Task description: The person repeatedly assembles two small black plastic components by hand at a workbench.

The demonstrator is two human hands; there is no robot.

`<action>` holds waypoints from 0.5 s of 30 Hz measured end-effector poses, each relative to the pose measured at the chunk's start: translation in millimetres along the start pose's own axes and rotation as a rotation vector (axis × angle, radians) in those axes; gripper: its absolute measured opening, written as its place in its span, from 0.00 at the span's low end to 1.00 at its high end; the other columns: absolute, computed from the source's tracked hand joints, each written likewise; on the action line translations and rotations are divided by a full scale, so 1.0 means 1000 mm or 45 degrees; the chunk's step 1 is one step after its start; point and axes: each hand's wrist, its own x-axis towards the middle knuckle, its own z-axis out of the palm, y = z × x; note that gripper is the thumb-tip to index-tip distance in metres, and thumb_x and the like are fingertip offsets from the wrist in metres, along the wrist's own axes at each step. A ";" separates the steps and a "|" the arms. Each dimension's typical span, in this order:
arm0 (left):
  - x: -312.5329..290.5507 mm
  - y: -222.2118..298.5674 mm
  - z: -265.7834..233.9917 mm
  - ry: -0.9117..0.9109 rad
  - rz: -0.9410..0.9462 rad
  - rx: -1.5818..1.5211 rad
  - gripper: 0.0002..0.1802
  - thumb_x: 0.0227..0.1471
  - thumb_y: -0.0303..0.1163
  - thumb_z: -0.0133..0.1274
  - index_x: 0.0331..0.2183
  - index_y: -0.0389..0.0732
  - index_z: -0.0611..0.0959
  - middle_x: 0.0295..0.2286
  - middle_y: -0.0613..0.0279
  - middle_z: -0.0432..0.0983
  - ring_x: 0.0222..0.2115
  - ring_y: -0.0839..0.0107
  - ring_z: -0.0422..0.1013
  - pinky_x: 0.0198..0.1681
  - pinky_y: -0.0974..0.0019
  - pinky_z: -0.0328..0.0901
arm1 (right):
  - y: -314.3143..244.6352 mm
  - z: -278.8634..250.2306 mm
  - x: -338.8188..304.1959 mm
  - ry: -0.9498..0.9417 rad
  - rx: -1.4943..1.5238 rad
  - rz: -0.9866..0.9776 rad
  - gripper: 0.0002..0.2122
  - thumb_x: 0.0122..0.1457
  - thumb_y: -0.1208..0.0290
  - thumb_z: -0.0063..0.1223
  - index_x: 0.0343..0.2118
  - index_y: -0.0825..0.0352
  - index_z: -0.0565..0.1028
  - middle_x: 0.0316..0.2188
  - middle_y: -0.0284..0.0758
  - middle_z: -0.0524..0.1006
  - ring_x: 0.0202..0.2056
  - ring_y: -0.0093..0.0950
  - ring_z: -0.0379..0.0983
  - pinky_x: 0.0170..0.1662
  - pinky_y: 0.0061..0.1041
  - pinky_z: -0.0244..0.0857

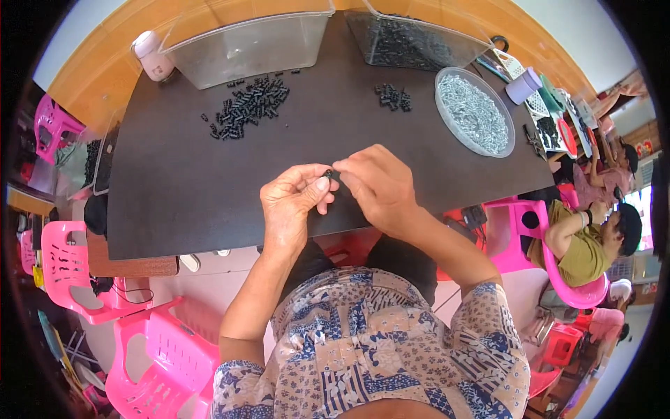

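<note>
Over the near part of the dark table (209, 188), my left hand (293, 199) pinches a small black plastic piece (328, 174) between thumb and fingers. My right hand (380, 185) is closed right beside that piece, thumb and fingertips together. Whatever its fingertips hold, if anything, is hidden. Ahead to the left lies a loose heap of small black pieces (251, 105). A smaller cluster of black pieces (394, 98) sits ahead to the right. Beyond it, a round clear tray (513, 136) holds a great many small silvery screw-like parts (474, 115).
Along the far edge stand a clear plastic bin (258, 49) and another bin of black parts (419, 42). A pink bottle (152, 56) is at far left, a purple-lidded cup (523, 85) at far right. Pink chairs (167, 356) stand left; a seated person (583, 244) is at right.
</note>
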 end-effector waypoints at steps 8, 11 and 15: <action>0.000 -0.004 -0.010 0.055 0.158 0.047 0.08 0.47 0.21 0.55 0.33 0.31 0.80 0.25 0.60 0.76 0.21 0.78 0.68 0.24 0.78 0.63 | -0.004 0.016 0.005 -0.052 -0.087 -0.197 0.11 0.42 0.82 0.52 0.32 0.69 0.72 0.24 0.36 0.72 0.25 0.35 0.68 0.27 0.29 0.63; -0.001 -0.001 -0.014 0.086 0.145 0.029 0.08 0.47 0.22 0.55 0.33 0.31 0.80 0.25 0.60 0.76 0.21 0.78 0.67 0.24 0.77 0.63 | 0.001 0.020 0.015 -0.097 0.075 -0.109 0.08 0.45 0.81 0.52 0.30 0.69 0.73 0.23 0.37 0.72 0.26 0.35 0.69 0.28 0.30 0.64; -0.004 -0.002 -0.022 0.110 0.073 0.016 0.09 0.47 0.24 0.56 0.34 0.31 0.80 0.25 0.59 0.76 0.21 0.78 0.67 0.24 0.77 0.63 | 0.028 0.033 0.040 -0.090 0.039 0.276 0.04 0.47 0.77 0.53 0.28 0.69 0.76 0.25 0.41 0.74 0.27 0.37 0.72 0.31 0.30 0.65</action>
